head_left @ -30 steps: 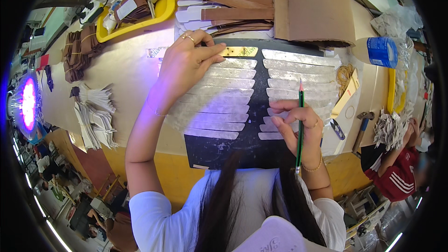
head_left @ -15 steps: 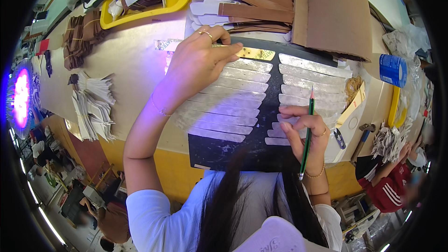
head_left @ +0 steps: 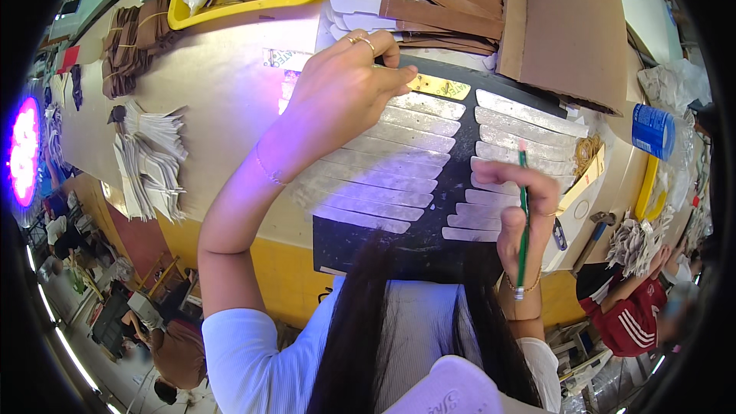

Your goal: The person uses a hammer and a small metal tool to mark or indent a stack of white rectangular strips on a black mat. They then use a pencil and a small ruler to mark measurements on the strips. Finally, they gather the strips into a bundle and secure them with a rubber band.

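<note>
Silver strips [head_left: 399, 161] lie in two columns on a black board [head_left: 452, 184] at the table's near edge, right in front of the person. Left hand [head_left: 345, 92] sits on top of the left column, fingers curled, tips pressing at the board's upper edge next to a gold strip [head_left: 438, 87]; whether it grips anything, can't tell. Right hand [head_left: 521, 211] hovers over the lower right column, closed round a green pencil [head_left: 523, 222], held upright, index finger stretched left over the strips. Beyond the board: brown cardboard sheet [head_left: 567, 27], brown & white cut pieces [head_left: 429, 0], yellow tray [head_left: 253, 0]. Blue can [head_left: 653, 130] far right. White paper stack [head_left: 149, 161] to the left.
</note>
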### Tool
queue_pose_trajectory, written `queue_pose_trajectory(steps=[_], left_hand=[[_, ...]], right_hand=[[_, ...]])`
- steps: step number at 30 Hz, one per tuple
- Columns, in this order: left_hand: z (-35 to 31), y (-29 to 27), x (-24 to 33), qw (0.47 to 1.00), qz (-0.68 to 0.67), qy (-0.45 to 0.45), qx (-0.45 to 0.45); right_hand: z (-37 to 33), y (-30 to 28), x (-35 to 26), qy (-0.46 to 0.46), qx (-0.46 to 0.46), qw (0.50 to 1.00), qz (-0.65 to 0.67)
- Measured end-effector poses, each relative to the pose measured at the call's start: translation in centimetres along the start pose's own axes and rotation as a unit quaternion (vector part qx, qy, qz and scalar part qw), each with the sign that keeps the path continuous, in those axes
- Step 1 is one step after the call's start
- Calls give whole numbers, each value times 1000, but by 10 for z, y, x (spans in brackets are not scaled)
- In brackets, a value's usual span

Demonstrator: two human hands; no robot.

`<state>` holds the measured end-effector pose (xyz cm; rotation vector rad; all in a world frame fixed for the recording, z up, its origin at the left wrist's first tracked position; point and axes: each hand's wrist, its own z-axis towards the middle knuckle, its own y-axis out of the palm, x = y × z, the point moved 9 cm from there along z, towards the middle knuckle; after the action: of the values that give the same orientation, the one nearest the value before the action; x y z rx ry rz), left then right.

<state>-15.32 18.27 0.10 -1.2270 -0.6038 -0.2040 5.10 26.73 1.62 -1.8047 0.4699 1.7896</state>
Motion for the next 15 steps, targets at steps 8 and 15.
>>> queue_pose_trajectory(steps=[8, 15], left_hand=[[2, 3, -2, 1000, -3, -8, -14], [3, 3, -3, 1000, -15, -10, -2]], right_hand=[[59, 40, -2, -15, -36, 983, -179], [81, 58, 9, 6, -20, 972, -232]])
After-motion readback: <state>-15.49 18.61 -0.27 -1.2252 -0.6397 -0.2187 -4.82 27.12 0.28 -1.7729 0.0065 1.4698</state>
